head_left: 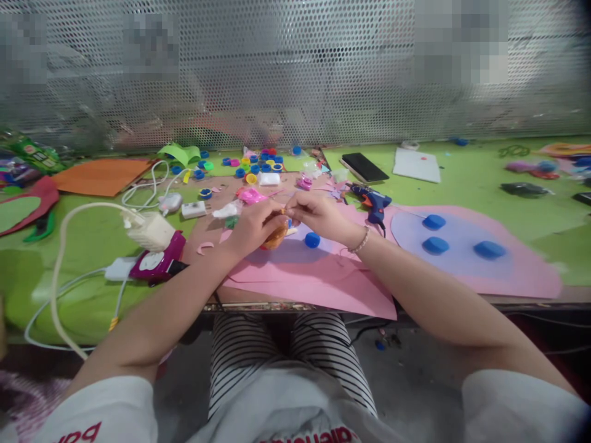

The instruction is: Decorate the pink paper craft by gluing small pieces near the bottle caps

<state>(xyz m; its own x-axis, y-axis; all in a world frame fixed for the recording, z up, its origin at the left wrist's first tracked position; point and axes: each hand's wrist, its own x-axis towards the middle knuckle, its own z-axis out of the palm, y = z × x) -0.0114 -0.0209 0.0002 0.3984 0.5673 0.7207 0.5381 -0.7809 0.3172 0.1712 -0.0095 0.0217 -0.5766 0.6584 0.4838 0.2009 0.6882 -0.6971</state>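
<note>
My left hand is closed around a small, shiny orange balloon-like thing, which bulges out below the fingers. My right hand pinches at its upper end, and the fingertips of both hands meet there; that spot is too small to make out fully. Beneath the hands lies pink paper with a pale purple patch on it. A blue bottle cap sits on that patch, just below my right hand. Beside my right hand rests a blue glue gun with an orange trigger.
Several coloured bottle caps lie at the back. A phone and a white pad are at the back right. More pink paper bears three blue caps. Left are a purple power strip, cables and orange sheets.
</note>
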